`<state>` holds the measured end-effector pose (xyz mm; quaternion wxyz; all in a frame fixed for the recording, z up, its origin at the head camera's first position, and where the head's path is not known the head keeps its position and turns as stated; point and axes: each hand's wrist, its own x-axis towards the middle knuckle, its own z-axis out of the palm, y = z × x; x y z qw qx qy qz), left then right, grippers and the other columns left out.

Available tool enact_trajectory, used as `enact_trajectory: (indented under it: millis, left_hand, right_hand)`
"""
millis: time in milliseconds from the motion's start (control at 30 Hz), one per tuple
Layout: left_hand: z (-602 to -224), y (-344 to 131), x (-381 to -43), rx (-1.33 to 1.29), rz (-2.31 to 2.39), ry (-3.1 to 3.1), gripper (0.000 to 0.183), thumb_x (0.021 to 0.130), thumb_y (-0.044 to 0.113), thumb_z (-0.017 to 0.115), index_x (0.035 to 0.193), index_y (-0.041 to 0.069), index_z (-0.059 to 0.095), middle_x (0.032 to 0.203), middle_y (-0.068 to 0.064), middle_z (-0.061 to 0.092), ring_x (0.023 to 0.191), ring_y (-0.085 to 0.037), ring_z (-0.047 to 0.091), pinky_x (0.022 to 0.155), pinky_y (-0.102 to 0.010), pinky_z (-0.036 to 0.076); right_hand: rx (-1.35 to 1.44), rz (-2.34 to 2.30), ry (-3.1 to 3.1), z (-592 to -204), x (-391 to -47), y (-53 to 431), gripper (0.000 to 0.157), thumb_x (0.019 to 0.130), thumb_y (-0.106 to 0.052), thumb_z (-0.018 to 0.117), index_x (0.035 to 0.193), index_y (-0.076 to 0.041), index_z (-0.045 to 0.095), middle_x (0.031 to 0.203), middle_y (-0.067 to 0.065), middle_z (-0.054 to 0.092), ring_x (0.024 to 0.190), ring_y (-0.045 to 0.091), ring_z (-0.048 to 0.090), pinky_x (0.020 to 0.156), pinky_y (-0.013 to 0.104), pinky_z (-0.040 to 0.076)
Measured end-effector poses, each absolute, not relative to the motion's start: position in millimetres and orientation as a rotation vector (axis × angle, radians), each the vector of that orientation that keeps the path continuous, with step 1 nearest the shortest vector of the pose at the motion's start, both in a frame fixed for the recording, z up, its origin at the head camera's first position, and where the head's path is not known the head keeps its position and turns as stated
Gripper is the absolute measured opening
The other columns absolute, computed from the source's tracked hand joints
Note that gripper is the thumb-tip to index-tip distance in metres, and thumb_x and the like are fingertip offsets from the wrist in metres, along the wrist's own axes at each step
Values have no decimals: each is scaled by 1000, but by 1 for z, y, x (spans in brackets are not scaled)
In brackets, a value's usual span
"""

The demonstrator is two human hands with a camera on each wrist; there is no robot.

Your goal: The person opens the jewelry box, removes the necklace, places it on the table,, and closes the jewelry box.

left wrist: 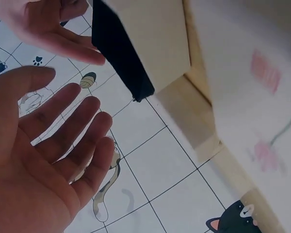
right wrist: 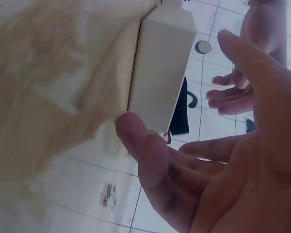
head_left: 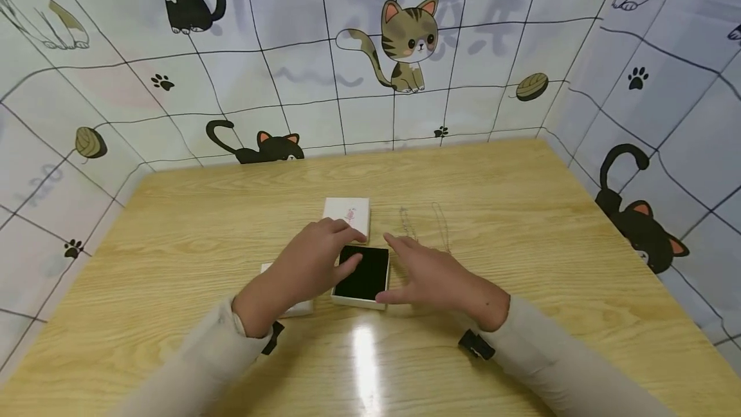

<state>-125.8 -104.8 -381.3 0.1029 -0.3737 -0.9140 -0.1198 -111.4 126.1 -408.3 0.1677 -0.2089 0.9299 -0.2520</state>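
Observation:
A small white box [head_left: 359, 304] with a black lining [head_left: 365, 275] stands uncovered between both hands. My left hand [head_left: 312, 259] hovers over its left side, fingers spread and loosely bent. In the left wrist view, nothing lies in that palm. My right hand [head_left: 431, 275] is at the box's right side, thumb by the near right corner. Seen from the right wrist, its fingertips come close to the box's white wall [right wrist: 160, 73]; I cannot tell whether they touch. Behind the box is a white square lid [head_left: 356, 206] with a pink print, partly covered by the left fingers.
Two thin chains [head_left: 441, 221] lie on the wooden table [head_left: 492, 198] beyond the right hand. Another white box-like piece [head_left: 301, 308] is partly hidden under the left wrist. A cat-patterned cloth [head_left: 359, 121] rises behind the table and along its sides.

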Motion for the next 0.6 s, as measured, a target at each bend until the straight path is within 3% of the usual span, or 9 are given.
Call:
enact_trajectory:
  millis: [133,333,600]
  left_hand:
    - [-391,-106,-118,-1146,-352,-2722,38,90,32,75,122,12,69,120,-3,69,111,-23,64,97,-41,52]
    - [-401,-105,-113,-1165,-333,-2751,54,89,41,75,133,13,63,134,-7,62,125,-26,59,108,-45,44]
    - [-409,-106,-110,-1166,-255,-2733,55,87,43,76,130,12,66,132,-7,63,126,-27,57,106,-46,46]
  right_hand:
    - [-631,-694,2647,-411,-110,120,113,76,-62,79,160,-10,22,159,14,36,133,33,53,95,51,51]
    - [-639,-655,2674,-415,-110,115,106,78,-56,80,157,-7,29,156,13,41,134,31,52,99,50,49]
    - [-639,-676,2634,-415,-113,115,108,76,-53,83,157,-7,27,157,9,42,139,27,48,106,47,45]
